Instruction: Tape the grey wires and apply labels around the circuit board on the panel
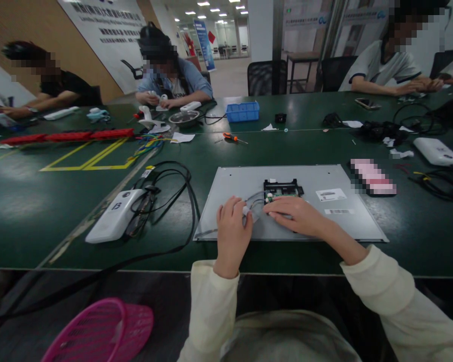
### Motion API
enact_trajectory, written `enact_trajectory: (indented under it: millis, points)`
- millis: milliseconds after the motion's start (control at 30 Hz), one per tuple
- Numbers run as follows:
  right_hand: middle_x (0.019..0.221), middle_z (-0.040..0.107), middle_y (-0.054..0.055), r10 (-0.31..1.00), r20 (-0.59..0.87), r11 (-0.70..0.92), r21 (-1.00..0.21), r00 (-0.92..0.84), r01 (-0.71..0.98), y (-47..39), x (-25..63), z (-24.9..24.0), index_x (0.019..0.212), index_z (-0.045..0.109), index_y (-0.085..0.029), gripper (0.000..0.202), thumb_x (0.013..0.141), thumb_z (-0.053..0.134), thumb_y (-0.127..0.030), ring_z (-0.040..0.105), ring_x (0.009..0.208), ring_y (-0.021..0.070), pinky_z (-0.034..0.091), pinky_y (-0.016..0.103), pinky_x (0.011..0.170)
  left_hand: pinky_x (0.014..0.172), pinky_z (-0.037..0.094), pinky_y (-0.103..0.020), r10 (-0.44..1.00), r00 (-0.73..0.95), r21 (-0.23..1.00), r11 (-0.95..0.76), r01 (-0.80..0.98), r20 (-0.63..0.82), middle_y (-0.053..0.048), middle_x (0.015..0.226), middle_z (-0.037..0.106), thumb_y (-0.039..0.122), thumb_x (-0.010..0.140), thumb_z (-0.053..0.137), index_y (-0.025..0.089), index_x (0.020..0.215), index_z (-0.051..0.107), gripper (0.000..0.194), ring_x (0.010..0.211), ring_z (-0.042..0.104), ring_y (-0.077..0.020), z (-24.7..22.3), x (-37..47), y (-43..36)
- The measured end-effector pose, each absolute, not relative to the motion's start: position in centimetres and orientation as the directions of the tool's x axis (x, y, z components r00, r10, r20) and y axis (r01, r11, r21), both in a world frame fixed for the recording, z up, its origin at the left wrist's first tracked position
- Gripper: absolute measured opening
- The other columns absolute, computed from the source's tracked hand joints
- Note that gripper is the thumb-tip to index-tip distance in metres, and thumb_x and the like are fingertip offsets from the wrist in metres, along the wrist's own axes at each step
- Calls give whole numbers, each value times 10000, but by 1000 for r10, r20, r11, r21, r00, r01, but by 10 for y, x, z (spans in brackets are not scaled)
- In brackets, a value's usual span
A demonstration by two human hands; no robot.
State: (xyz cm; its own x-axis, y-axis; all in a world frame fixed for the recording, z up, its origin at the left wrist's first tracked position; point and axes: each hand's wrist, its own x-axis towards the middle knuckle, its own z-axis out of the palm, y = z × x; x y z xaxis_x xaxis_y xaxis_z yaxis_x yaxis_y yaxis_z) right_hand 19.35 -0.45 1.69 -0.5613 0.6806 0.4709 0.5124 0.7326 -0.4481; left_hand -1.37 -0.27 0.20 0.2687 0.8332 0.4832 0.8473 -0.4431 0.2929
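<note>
A flat grey panel (pixel 305 173) lies on the green table in front of me, with a black bracket and a small green circuit board (pixel 287 191) near its middle. My left hand (pixel 234 226) is over the panel's left part, its fingers closed around a small whitish piece (pixel 246 210) beside thin grey wires (pixel 254 196). The wires run toward the board. My right hand (pixel 298 213) reaches over the board's lower edge, fingers together, its fingertips by the wire ends. What is under those fingertips is hidden. Two white labels (pixel 331 194) are on the panel's right side.
Left of the panel lie a white power bank (pixel 115 216) and black cables (pixel 177 246). A pink phone (pixel 373 177) is to the right. Beyond are an orange screwdriver (pixel 231 137) and a blue basket (pixel 242 111). A pink basket (pixel 136 322) stands below the table edge. People sit opposite.
</note>
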Motion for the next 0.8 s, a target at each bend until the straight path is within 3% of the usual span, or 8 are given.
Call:
enact_trajectory:
  millis: [133,300,500,667,800]
  points:
    - [1081,711,46,758,494,646,-477,-427,596,0,211,18,1089,673,-216,286,936,440,-278,636,1044,208,453,420,994,1014,383,-397,782,354,277,-541,794,513,-103,1179,559,230,912,465,192,1117,527,217,1176,485,-229,8,-13,-10]
    - [1037,724,61,870,448,438,-508,-207,742,5,240,21,1032,701,-206,315,927,431,-330,661,971,231,514,372,854,912,415,-405,797,450,166,-547,821,402,-96,1109,578,295,881,538,197,1120,542,259,1073,509,-255,10,-11,-16]
    - [1024,720,101,953,303,122,-425,14,897,12,282,10,1025,701,-166,304,875,467,-290,657,955,257,477,393,875,822,413,-388,817,464,43,-507,861,343,-83,1072,601,209,891,493,197,1079,566,203,995,525,-249,11,-11,-14]
    - [921,732,81,984,170,43,-504,51,863,11,297,3,946,716,-175,264,827,505,-281,667,853,231,488,370,812,789,413,-371,824,461,6,-489,872,329,-70,1020,625,167,912,441,202,1034,586,193,941,545,-228,12,-12,-10]
    - [879,726,48,996,75,79,-616,-42,784,7,294,7,937,719,-196,245,780,561,-298,661,793,198,501,313,745,762,409,-360,823,469,-21,-489,872,319,-67,968,647,149,911,439,202,1007,601,195,914,561,-226,14,-14,-7]
